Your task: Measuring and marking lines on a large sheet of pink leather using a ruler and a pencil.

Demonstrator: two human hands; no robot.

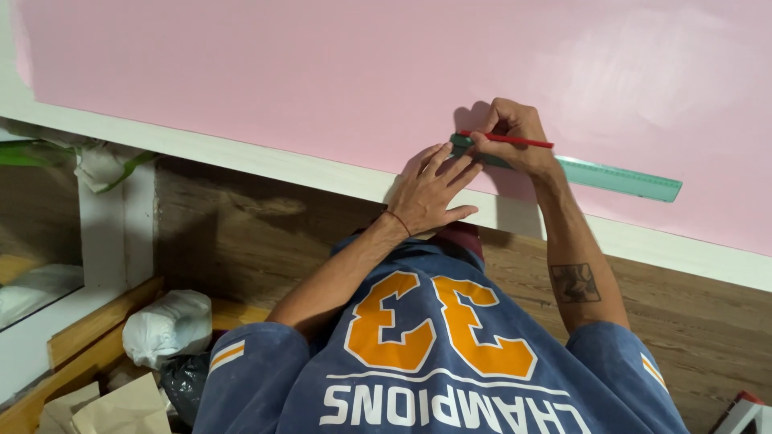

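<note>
Two hands work against a large pink wall (pixel 322 72) that fills the upper part of the frame from left to right. A white baseboard strip (pixel 265 161) runs along the wall's lower edge, slanting from upper left down to the right edge. Below it lies brown wood-grain flooring (pixel 257 233), across the centre and right of the frame.

The person's blue shirt (pixel 434 370) with orange and white print occupies the lower centre. At lower left sit a white tied bag (pixel 165 325), a dark bag (pixel 183 384) just beside it, and crumpled brown paper (pixel 112 410) in the corner. A wooden frame edge (pixel 96 325) runs diagonally there.

A translucent green ruler (pixel 619 178) lies flat on the wall, right of centre, extending from under the hands out to the right. The left hand (pixel 430 193), at centre frame, is spread open, fingers extended and pressing the ruler's left end against the wall; a thin red cord circles its wrist. The right hand (pixel 515 137), just above and right of it, is clenched around a red pencil (pixel 515 141), held roughly level, with its left end at the ruler's left end. Whether the tip touches the wall cannot be told. The right forearm carries a dark square tattoo (pixel 575 283).
</note>
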